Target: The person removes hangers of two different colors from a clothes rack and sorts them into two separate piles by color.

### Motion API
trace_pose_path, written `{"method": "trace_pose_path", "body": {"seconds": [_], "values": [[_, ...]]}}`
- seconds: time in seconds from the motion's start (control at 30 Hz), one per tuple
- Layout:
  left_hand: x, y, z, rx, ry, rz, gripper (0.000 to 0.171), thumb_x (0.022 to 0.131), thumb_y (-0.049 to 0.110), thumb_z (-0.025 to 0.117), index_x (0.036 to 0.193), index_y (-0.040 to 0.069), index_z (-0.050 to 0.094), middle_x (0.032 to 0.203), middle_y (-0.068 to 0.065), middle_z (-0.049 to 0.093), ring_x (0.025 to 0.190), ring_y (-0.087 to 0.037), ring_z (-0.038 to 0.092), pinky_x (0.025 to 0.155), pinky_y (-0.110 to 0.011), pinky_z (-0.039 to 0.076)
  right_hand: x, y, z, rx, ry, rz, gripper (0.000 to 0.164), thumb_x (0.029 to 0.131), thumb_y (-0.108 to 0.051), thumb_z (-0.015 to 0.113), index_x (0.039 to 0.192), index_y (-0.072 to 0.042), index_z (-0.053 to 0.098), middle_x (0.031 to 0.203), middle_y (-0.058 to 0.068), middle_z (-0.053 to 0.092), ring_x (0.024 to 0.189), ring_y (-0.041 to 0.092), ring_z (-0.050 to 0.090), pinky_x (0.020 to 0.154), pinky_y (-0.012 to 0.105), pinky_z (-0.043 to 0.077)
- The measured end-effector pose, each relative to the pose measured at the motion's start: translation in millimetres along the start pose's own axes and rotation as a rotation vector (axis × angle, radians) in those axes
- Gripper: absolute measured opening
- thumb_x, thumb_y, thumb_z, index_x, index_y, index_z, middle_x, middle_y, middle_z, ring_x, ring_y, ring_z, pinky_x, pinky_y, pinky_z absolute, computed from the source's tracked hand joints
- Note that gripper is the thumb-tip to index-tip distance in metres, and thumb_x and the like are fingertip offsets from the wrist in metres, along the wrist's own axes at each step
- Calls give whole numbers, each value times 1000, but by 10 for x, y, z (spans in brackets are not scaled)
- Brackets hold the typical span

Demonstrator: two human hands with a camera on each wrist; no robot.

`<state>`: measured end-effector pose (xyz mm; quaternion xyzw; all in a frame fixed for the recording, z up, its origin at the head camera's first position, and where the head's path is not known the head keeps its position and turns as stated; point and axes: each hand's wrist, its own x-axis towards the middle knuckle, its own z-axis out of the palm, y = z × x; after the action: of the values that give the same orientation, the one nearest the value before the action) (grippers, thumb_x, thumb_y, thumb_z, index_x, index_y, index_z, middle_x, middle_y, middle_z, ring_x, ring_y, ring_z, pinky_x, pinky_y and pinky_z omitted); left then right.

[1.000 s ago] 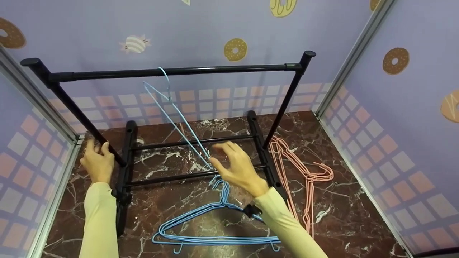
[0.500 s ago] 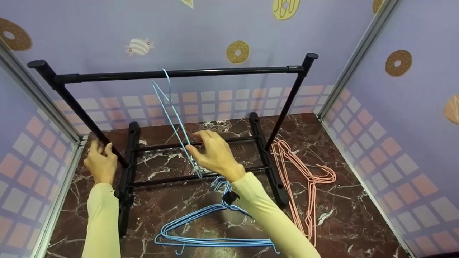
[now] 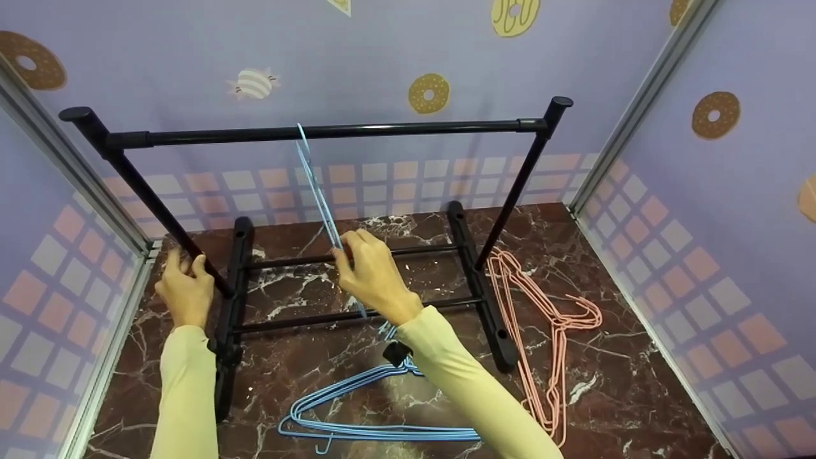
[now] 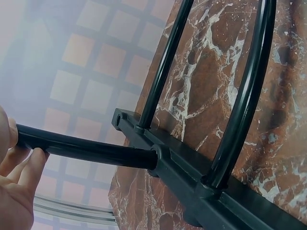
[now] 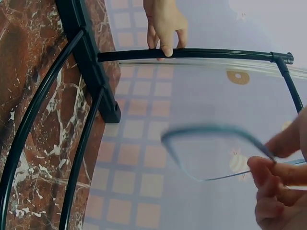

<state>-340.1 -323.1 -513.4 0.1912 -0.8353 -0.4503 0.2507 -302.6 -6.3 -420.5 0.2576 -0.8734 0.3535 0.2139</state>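
A light blue wire hanger (image 3: 320, 197) hangs by its hook from the top bar (image 3: 382, 131) of a black clothes rack, left of the middle. My right hand (image 3: 376, 274) pinches the hanger's wire between thumb and fingers; in the right wrist view the hanger (image 5: 206, 128) extends left of the fingertips, partly blurred. At the rack's left side, my left hand (image 3: 185, 288) grips the lower part of the upright post (image 3: 153, 203). The left wrist view shows fingers around that same post (image 4: 100, 151), above its base foot.
Several blue hangers (image 3: 382, 433) lie stacked on the marbled floor in front, partly under my right sleeve (image 3: 472, 376). Right of the rack lie several pink hangers (image 3: 560, 320). Patterned walls (image 3: 650, 210) with metal corner strips enclose the rack on three sides.
My right hand has moved left to the hanging blue hanger and now pinches it. The hanger has turned until it looks nearly edge-on. My left hand has stayed on the post.
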Motion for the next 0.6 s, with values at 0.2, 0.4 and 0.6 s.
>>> {"method": "trace_pose_path", "body": {"seconds": [0.2, 0.4, 0.6], "values": [[12, -8, -9, -2, -11, -6, 41, 102, 22, 58, 140, 8, 55, 132, -25, 64, 124, -58, 44, 113, -61, 26, 10, -10, -57, 16, 114, 14, 9, 90, -3, 69, 92, 3, 74, 78, 11, 66, 64, 18, 62, 58, 17, 49], [10, -19, 5, -13, 10, 21, 38, 101, 19, 59, 137, 6, 58, 130, -23, 66, 127, -53, 48, 116, -57, 26, -4, 32, -152, 53, 183, -18, 6, 90, -3, 70, 89, 2, 73, 81, 10, 71, 66, 18, 66, 61, 16, 52], [8, -8, -1, -14, 2, 18, 39, 102, 19, 59, 138, 5, 57, 131, -25, 65, 126, -55, 46, 116, -57, 25, -87, 151, -307, 102, 252, -57, 6, 91, 0, 66, 91, 5, 70, 82, 14, 70, 66, 20, 66, 60, 18, 54]]}}
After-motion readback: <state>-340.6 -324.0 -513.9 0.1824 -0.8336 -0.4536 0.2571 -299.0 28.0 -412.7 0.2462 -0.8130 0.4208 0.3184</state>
